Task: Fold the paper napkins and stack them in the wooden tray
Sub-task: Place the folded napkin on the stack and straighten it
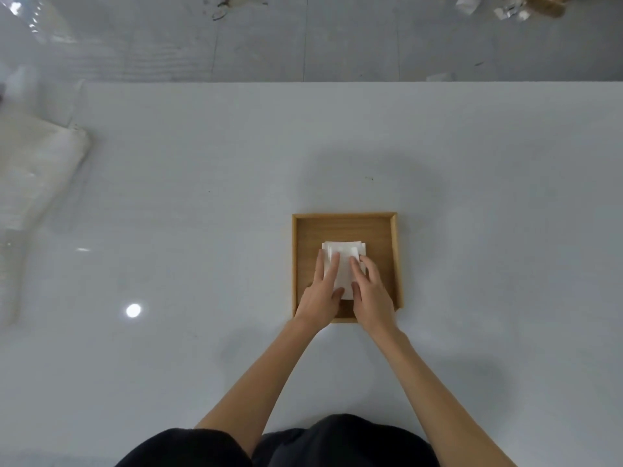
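Note:
A square wooden tray [344,224] sits on the white table, a little right of centre. Inside it lies a small stack of folded white paper napkins [344,267], its edges slightly uneven. My left hand [322,294] rests on the stack's left side with fingers flat and extended. My right hand [371,291] presses on the right side, fingers curved over the edge and thumb along the near edge. Both hands cover the stack's near corners.
A clear plastic pack of white napkins [37,170] lies at the table's left edge, blurred. Beyond the table's far edge is a grey floor with scraps and a brown object [546,5] at the top right.

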Demonstrator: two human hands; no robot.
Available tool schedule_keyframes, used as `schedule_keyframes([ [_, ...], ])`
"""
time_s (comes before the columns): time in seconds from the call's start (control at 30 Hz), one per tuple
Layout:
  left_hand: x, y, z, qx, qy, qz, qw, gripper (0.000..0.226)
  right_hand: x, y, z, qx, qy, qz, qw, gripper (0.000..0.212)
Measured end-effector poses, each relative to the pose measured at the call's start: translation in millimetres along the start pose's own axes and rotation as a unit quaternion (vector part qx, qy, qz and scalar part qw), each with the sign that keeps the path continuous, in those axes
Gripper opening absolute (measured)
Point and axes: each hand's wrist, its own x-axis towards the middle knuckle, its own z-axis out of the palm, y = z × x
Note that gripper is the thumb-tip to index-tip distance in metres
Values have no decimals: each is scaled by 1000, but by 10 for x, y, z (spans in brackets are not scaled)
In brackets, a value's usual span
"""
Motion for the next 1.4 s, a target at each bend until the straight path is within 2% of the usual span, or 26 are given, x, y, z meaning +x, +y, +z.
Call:
schedule_keyframes([
  [0.1,44,17,20,30,6,-30,999,78,-7,-23,6,-32,1,26,999,60],
  [0.2,54,3,48,60,23,-24,998,74,-15,-19,-17,-54,-9,57,997,60],
  [0.33,47,-5,30,69,40,-30,996,69,-14,-24,-17,-57,-5,59,997,62],
  [0.5,88,-15,47,89,22,-36,995,74,19,-29,18,-69,-8,69,995,64],
  [0.67,102,92,23,98,33,-67,992,80,117,-60,-20,-34,-27,98,994,60],
  [0.73,86,162,12,88,68,-79,991,74,135,-87,-52,18,-12,114,993,58],
  [0.8,88,220,8,77,141,-84,983,67,141,-98,-58,65,52,131,988,55],
  [0.87,128,247,0,50,202,-91,974,56,177,-104,-67,104,75,171,977,52],
  [0.93,192,258,-23,-6,205,-116,972,46,222,-130,-92,144,54,207,966,50],
  [1.03,244,275,-25,-70,176,-120,975,38,265,-180,-125,179,34,192,964,47],
  [1.17,261,265,-15,-114,208,-139,962,42,286,-223,-90,183,46,209,960,49],
  [1.3,267,276,-7,-147,197,-131,960,40,278,-274,-73,203,45,214,955,48],
  [1.4,286,263,-31,-197,209,-157,945,47,255,-287,-84,231,61,248,939,53],
])
